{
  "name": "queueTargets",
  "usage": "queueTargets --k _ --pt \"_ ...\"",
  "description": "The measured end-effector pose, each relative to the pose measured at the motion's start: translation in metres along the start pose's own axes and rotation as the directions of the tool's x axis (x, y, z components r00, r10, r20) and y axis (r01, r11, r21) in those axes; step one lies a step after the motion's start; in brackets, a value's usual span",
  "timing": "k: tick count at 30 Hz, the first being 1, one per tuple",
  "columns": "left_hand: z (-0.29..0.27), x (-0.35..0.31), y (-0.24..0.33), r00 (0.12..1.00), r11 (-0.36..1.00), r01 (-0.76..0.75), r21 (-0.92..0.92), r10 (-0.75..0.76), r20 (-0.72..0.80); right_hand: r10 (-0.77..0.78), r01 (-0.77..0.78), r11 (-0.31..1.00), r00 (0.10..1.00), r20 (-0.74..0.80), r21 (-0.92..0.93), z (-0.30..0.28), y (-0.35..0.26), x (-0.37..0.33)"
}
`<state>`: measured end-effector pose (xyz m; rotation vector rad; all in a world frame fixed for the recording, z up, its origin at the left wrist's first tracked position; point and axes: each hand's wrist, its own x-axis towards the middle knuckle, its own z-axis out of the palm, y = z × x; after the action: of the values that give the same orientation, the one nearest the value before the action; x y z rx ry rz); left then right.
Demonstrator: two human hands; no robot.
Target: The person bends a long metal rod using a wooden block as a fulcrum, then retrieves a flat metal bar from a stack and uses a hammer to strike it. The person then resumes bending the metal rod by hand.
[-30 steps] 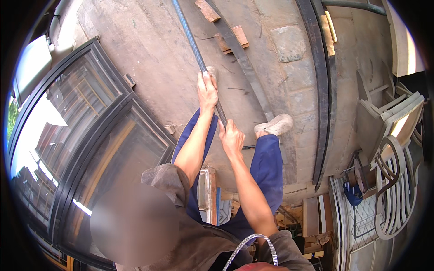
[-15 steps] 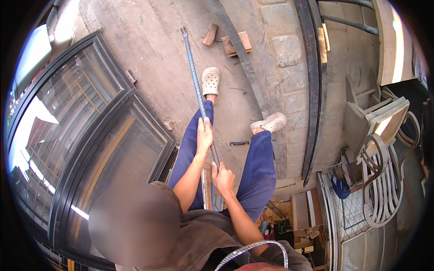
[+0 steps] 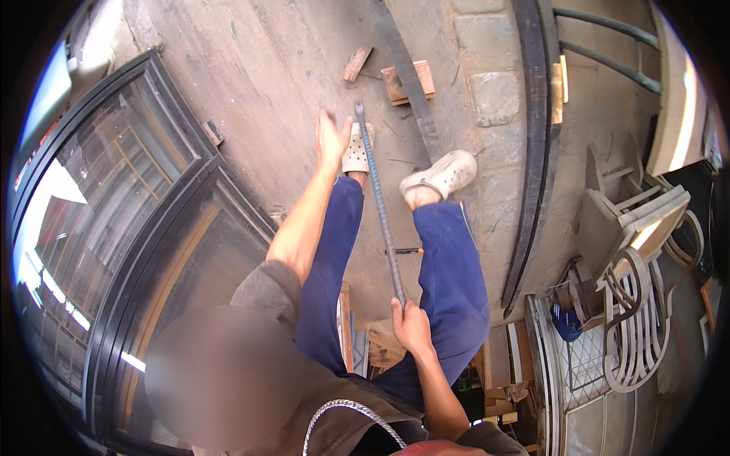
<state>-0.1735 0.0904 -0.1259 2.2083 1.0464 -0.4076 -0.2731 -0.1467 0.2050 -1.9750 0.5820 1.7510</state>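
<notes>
My right hand (image 3: 412, 327) is wrapped round the near end of a long pry bar (image 3: 377, 190), which looks made of ribbed steel rod with a forked claw at its far tip. The bar slants away from me between my legs, its claw in front of my left shoe. My left hand (image 3: 332, 138) is stretched forward, apart from the bar and just left of the claw. Its fingers are spread and nothing shows in them. Beyond the claw lie a small wood block (image 3: 357, 64) and a larger wood piece (image 3: 414, 82) under a long dark flat strip (image 3: 401, 57).
My pale clogs (image 3: 447, 176) stand on the floor. A small black-and-orange tool (image 3: 409, 251) lies between my legs. Dark-framed glass panels (image 3: 213, 251) lean at left. Long dark beams (image 3: 536, 152) run at right, with a slatted chair (image 3: 639, 327) beyond.
My left hand has let go of the pry bar and reached forward. The bar's claw end has swung right and come nearer. My right hand moved right, and my right foot shifted left and nearer.
</notes>
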Motion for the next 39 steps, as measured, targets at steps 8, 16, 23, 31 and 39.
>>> queueTargets --k 8,16,23,31,39 --pt "0.142 0.159 -0.008 0.997 0.984 0.026 0.175 -0.013 -0.073 0.131 -0.264 0.916 0.908 0.397 0.303 -0.023 0.021 0.038" --pt "0.109 0.107 0.032 0.982 0.998 0.068 0.015 -0.064 -0.18 0.057 -0.126 0.963 0.959 0.277 0.239 -0.032 0.014 0.04" --pt "0.09 0.109 0.149 0.983 0.983 0.004 -0.181 -0.037 -0.182 0.043 -0.098 0.974 0.965 0.259 0.206 -0.029 0.005 0.034" --pt "0.122 0.131 0.161 0.954 0.991 -0.074 -0.107 0.039 -0.296 0.016 -0.058 0.974 0.981 0.192 0.217 -0.023 0.008 0.033" --pt "0.132 0.131 0.147 0.935 0.978 -0.183 -0.102 0.141 -0.324 0.086 -0.147 0.965 0.96 0.268 0.217 -0.019 0.007 0.034"
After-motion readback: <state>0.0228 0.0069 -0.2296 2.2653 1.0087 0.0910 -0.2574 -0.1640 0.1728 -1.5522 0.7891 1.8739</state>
